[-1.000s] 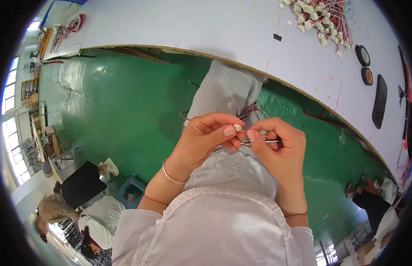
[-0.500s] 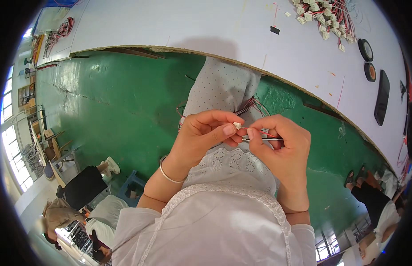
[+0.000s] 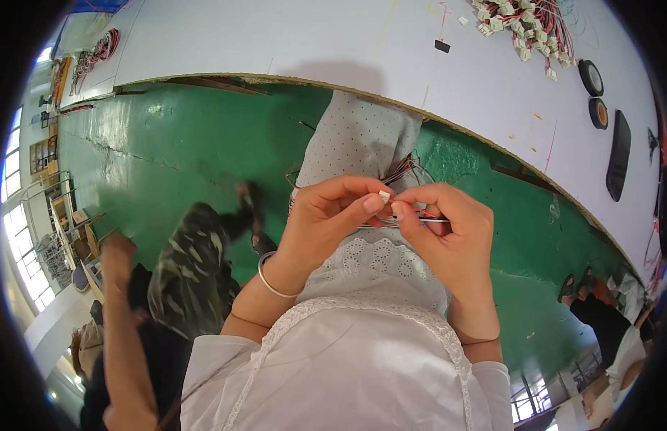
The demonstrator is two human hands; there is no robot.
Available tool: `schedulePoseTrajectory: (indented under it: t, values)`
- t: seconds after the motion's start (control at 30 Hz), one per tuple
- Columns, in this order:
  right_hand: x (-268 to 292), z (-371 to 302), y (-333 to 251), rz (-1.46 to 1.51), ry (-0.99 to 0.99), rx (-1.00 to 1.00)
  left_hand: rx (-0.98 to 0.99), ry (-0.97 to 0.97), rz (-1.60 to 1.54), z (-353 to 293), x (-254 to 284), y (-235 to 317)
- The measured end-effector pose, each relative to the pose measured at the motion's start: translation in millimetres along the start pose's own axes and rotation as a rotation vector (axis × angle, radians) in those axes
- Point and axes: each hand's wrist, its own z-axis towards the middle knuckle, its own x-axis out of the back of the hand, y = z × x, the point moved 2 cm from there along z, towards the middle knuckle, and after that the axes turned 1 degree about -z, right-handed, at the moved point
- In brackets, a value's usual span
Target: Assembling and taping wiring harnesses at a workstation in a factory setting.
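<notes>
My left hand [image 3: 315,219] pinches a small white plastic wire connector [image 3: 384,196] between thumb and fingertips, just above my lap. Close against it, my right hand [image 3: 455,233] grips a thin red wire [image 3: 428,214] with thumb and forefinger. A slim rod-like tool [image 3: 438,220], silver and dark, also lies in that hand; its exact kind is hard to make out. The wire's end at the connector is hidden by my fingertips. Behind my hands, a bundle of red, black and white wires [image 3: 399,169] rests across my lap.
On the white table [image 3: 312,43] ahead lie a heap of wired white connectors [image 3: 524,29], two tape rolls [image 3: 591,77], a long black object [image 3: 618,156] and a coil of wires [image 3: 100,52]. A person in camouflage trousers [image 3: 193,273] is close on my left; another person [image 3: 606,330] is at right.
The connector has turned in my left fingers and shows a different face. My right hand has shifted slightly left and up. A person in camouflage trousers has come into view at left.
</notes>
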Motion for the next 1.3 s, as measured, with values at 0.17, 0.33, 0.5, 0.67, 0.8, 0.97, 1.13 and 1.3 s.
schedulePoseTrajectory:
  t: [0.17, 0.33, 0.5, 0.67, 0.8, 0.97, 1.13, 1.3]
  values:
    - [-7.1, -5.2, 9.9, 0.17, 0.005, -0.138, -0.12, 0.023, 0.046, -2.1, -3.2, -3.7]
    - [-11.9, -3.8, 17.9, 0.466, -0.076, -0.227, -0.02, 0.065, -0.101, 3.4, 3.8, 0.5]
    - [-9.9, -3.4, 24.1, 0.409, -0.064, -0.055, 0.042, 0.048, -0.095, 3.0, 1.6, 6.8]
    - [-7.8, -1.8, 20.8, 0.391, -0.098, -0.116, -0.002, 0.049, -0.078, -1.6, 4.9, 6.9]
    - [-6.3, -1.1, 19.8, 0.398, -0.053, -0.115, -0.15, -0.013, 0.066, -1.3, 6.0, 7.6]
    - [-11.9, -2.5, 29.3, 0.352, -0.112, -0.008, -0.582, -0.096, 0.5, 1.3, 1.0, 18.9]
    - [-10.4, -1.7, 26.4, 0.221, -0.118, 0.068, -0.354, -0.093, 0.262, -2.9, 1.5, 17.5]
    - [-11.4, -2.0, 15.5, 0.169, -0.075, 0.025, -0.5, -0.103, 0.428, -3.6, 5.4, 19.9]
